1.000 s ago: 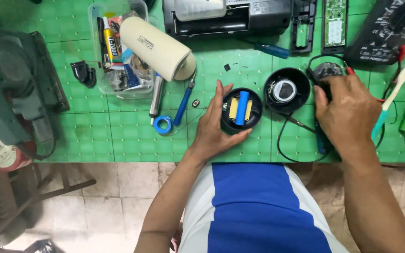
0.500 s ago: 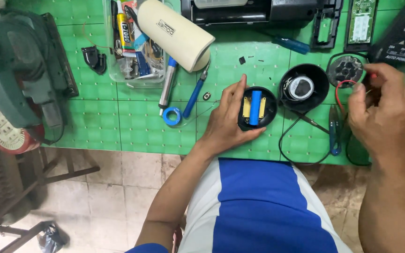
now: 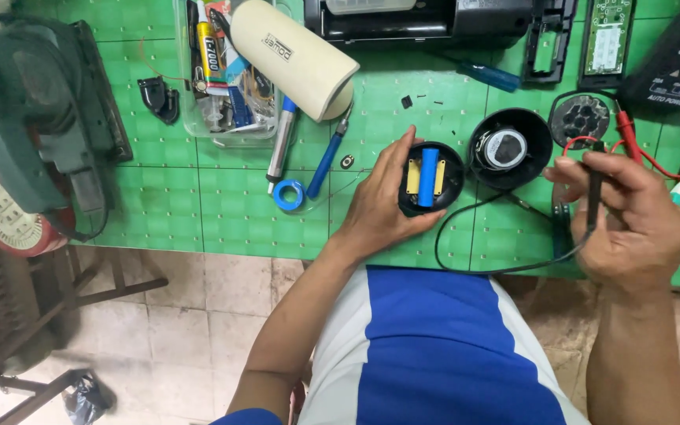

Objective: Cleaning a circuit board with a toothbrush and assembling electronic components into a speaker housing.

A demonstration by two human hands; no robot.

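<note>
Head view, looking down on the green cutting mat. I see my left hand curled around the left rim of the round black housing, fingers loosely spread along its edge; the housing sits on the mat near the picture's centre, with a blue cylindrical cell upright between two yellow tabs inside it. At 3 o'clock from the housing, my right hand is raised off the mat and pinches a black probe between thumb and fingers, with a red probe just above it. A black speaker cone lies touching the housing at its 2 o'clock. At the housing's 9 o'clock lie a blue tape ring and a blue-handled tool; a cream cylinder lies at 11 o'clock.
</note>
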